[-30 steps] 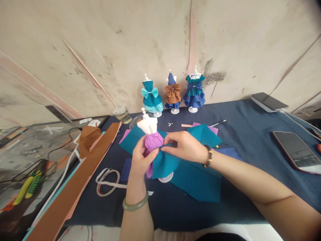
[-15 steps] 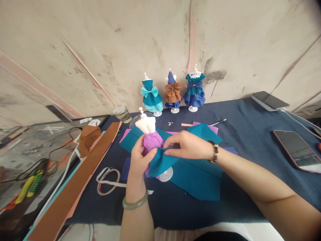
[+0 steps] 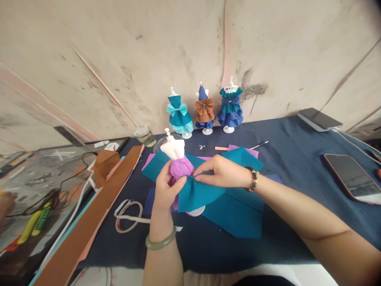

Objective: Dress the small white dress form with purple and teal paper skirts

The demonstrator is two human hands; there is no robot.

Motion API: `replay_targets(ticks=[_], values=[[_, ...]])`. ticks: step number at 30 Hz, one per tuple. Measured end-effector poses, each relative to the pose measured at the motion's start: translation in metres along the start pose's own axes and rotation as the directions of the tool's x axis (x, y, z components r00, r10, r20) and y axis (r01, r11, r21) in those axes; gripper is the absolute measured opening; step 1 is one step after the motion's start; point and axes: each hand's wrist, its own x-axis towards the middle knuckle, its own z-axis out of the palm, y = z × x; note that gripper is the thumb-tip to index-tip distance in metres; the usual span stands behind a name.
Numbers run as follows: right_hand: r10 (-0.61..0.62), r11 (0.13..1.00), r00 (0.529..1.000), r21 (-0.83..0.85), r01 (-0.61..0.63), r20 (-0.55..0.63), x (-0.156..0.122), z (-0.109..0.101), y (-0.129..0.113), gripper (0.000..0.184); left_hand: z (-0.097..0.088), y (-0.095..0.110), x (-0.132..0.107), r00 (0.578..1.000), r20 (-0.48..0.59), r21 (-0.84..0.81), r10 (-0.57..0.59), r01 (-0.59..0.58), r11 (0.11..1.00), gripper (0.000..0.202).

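Note:
A small white dress form (image 3: 173, 148) wearing a gathered purple skirt (image 3: 181, 167) leans in my left hand (image 3: 168, 184). The fingers of that hand wrap the form at the skirt, and its thumb presses the top edge of a teal fabric strip (image 3: 200, 195) against the purple cloth. Pinched at the strip's upper edge, to the right of that thumb, is my right hand (image 3: 218, 171). Small folds show in the strip between the two hands. The form's round white base (image 3: 196, 211) is partly covered by the hanging teal cloth.
Three dressed miniature forms (image 3: 205, 110) stand by the wall. Teal sheets (image 3: 238, 214) lie under my hands. Double-sided tape roll (image 3: 128, 216), brown strip (image 3: 98, 214) and glass cup (image 3: 145, 136) are left; a pen-like tool (image 3: 259, 145) and phone (image 3: 354, 176) are right. Another person's hand (image 3: 6, 204) shows far left.
The teal strip has been drawn further along the skirt's edge and now hangs wider to the right, covering more of the base. Another person's hand has come in at the far left.

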Motion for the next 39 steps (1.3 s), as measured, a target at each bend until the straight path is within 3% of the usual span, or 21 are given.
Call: replay_targets(ticks=[5, 10, 20, 28, 35, 39], values=[[0.009, 0.994, 0.999, 0.109, -0.006, -0.031, 0.001, 0.003, 0.002, 0.017, 0.001, -0.001, 0.0, 1.0, -0.014, -0.005, 0.014, -0.014, 1.0, 0.051], [0.054, 0.994, 0.992, 0.095, -0.043, -0.11, 0.004, 0.006, 0.002, 0.016, 0.0, -0.005, -0.001, 1.0, -0.002, 0.002, 0.016, -0.016, 1.0, 0.052], [0.021, 0.982, 0.999, 0.187, -0.012, -0.048, 0.003, 0.007, 0.006, 0.017, -0.002, -0.019, -0.001, 0.999, -0.024, -0.023, 0.045, -0.046, 0.999, 0.06], [0.145, 0.986, 0.979, 0.106, -0.13, -0.147, 0.005, 0.012, 0.003, 0.015, 0.001, -0.007, -0.001, 1.0, -0.014, -0.006, 0.022, -0.022, 1.0, 0.059], [0.172, 0.982, 0.975, 0.099, -0.159, -0.141, 0.007, 0.014, 0.003, 0.016, 0.002, 0.001, -0.002, 0.997, 0.06, -0.034, 0.038, -0.036, 0.999, 0.058], [0.161, 0.984, 0.978, 0.1, -0.148, -0.135, 0.006, 0.015, 0.002, 0.014, 0.004, 0.001, -0.002, 1.0, 0.013, -0.005, 0.027, -0.027, 1.0, 0.053]])
